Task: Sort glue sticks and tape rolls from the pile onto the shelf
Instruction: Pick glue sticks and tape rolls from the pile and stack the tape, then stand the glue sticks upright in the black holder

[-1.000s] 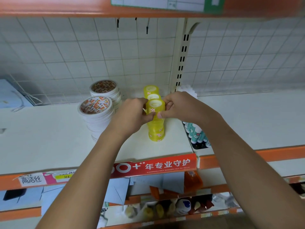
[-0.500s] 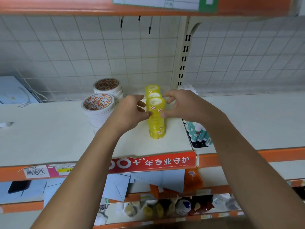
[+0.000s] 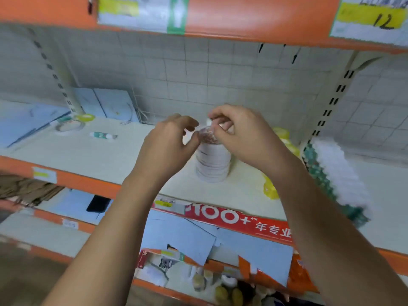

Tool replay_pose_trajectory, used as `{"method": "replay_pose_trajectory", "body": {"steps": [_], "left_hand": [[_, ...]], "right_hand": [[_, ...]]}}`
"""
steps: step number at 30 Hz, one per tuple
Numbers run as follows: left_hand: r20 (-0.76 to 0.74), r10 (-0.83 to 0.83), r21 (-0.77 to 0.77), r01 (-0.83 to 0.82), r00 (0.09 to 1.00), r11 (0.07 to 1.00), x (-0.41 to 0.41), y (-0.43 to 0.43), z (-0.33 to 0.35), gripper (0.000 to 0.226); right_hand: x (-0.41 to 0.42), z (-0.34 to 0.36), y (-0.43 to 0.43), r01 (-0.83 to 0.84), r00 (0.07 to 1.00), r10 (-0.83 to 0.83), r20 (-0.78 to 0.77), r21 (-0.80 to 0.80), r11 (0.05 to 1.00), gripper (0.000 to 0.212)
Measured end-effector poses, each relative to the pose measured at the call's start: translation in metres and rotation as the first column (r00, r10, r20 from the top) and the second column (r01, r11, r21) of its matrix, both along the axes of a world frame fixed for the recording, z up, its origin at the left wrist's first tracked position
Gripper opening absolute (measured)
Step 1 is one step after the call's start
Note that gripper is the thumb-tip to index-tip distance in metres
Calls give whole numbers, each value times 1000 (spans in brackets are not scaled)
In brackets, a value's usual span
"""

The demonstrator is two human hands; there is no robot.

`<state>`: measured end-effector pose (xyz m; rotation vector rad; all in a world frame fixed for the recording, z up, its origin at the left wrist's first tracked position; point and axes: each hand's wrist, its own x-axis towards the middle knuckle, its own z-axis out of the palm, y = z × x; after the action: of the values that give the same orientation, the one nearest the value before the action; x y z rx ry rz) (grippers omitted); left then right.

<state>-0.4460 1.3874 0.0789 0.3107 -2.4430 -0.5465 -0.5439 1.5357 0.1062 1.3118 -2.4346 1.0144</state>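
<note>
Though blur smears frame centre, right hand [image 3: 240, 138] fingers seemingly pinch the top tape roll [image 3: 207, 138] of the white stack [image 3: 213, 168]; whether the left hand [image 3: 170, 144] grips, I cannot tell. Light, rigid, slick: hold its rim.

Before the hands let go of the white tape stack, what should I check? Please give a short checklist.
1. White tape stack stands upright on the shelf: ok.
2. Left hand and right hand grip its top roll firmly: cannot tell, blurred.
3. Stack apart from yellow tape rolls: ok.
4. Glue stick sorted: not ok, lies alone at left.
5. Loose tape rolls sorted: not ok, lie at far left.
</note>
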Motion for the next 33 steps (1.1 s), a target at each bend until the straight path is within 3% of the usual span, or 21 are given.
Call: {"method": "replay_pose_trajectory", "body": {"steps": [6,17,25,33], "left_hand": [[118,242,24,-246,963,969,84,-89,-31,24],[244,302,5,-312,921,950,196,-222,-55,26],[295,266,4,-280,918,960,196,-284,-80,31],[311,236,56,-265,921,963,158,-346,-98,32]], "right_hand": [[57,-26,-108,-158,986,155,56,57,986,25],[151,-79,-267,-233,964,214,156,118,965,23],[163,-112,-328,-167,972,124,201,215,962,25],[93,-122,-399,-66,989,19,150,310,948,33]]}}
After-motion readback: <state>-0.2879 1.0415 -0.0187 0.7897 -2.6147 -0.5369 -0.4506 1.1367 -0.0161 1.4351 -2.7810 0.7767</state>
